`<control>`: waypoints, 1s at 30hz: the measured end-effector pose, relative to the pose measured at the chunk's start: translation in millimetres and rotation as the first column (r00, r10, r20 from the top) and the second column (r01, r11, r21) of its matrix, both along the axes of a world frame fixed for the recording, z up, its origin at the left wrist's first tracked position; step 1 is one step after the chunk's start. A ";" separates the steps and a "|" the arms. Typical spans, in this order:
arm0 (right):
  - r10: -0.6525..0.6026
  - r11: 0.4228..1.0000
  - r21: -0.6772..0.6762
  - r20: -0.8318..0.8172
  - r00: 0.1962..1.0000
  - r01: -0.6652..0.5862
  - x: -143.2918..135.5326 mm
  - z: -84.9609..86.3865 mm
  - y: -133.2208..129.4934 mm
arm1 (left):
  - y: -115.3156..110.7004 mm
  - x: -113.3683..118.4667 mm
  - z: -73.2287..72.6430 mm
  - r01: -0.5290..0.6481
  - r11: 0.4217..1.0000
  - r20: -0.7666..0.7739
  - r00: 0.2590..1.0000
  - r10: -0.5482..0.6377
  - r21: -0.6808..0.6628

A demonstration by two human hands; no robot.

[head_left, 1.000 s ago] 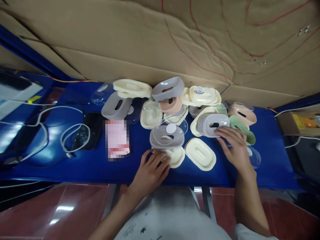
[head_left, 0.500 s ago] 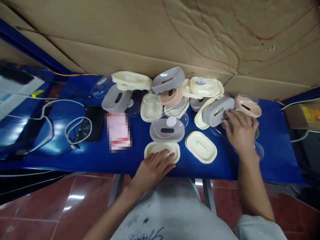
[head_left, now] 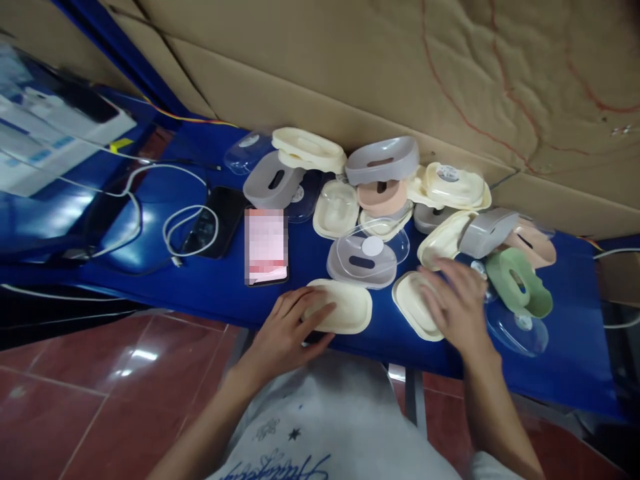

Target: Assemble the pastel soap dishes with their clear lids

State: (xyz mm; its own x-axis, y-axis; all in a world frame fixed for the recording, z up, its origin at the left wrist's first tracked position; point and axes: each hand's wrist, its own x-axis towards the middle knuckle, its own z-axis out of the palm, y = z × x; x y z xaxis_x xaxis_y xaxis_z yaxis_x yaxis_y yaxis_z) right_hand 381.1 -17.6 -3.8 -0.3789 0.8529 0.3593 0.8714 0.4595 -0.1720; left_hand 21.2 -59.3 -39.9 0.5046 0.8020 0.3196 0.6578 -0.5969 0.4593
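Observation:
My left hand (head_left: 290, 328) rests on the left part of a cream oval tray (head_left: 350, 313) at the table's front edge, its fingers spread and lying on it. My right hand (head_left: 457, 303), a little blurred, is above the right side of a second cream tray (head_left: 413, 300), with fingers apart and nothing seen in them. Whether it touches that tray I cannot tell. Just behind the trays lies a grey oval shell with a slot (head_left: 345, 263), a clear lid (head_left: 400, 240) tilted over it. To the right are a green shell (head_left: 510, 273) and another clear lid (head_left: 517, 330).
Further back lie more shells, among them a grey one (head_left: 383, 160), a peach one (head_left: 383, 195) and a cream one (head_left: 310, 147). On the left are a phone with a blurred screen (head_left: 267, 247), a black device (head_left: 215, 227) and a white cable (head_left: 167, 233). Cardboard (head_left: 320, 73) stands behind.
My right hand has left the shells at the right and moved toward the second cream tray; the green shell now shows fully. My left hand stays on its tray. The view has turned.

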 end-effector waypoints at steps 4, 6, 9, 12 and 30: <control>0.174 0.978 -0.135 0.100 0.980 -0.160 -54.9 -4.2 3.9 | 8.6 0.8 -0.2 0.044 0.999 0.022 0.999 -0.045 0.013; 0.161 0.983 -0.101 0.103 0.982 -0.151 -65.3 -6.7 8.3 | 9.3 -0.6 -3.7 0.041 0.999 0.036 0.999 -0.041 -0.004; 0.155 0.988 -0.004 0.053 0.986 -0.155 -67.9 -5.7 7.2 | 7.6 -2.1 -10.9 -0.024 1.000 0.083 0.996 0.024 0.003; 0.186 0.982 0.016 -0.016 0.982 -0.186 -71.4 -1.7 -5.3 | 7.9 -1.0 -15.3 -0.094 0.995 0.120 0.989 0.090 0.030; 0.404 0.911 -0.124 0.070 0.912 -0.394 -93.0 -15.8 -41.0 | 13.0 -12.5 -5.7 0.050 0.998 -0.106 0.993 -0.046 0.035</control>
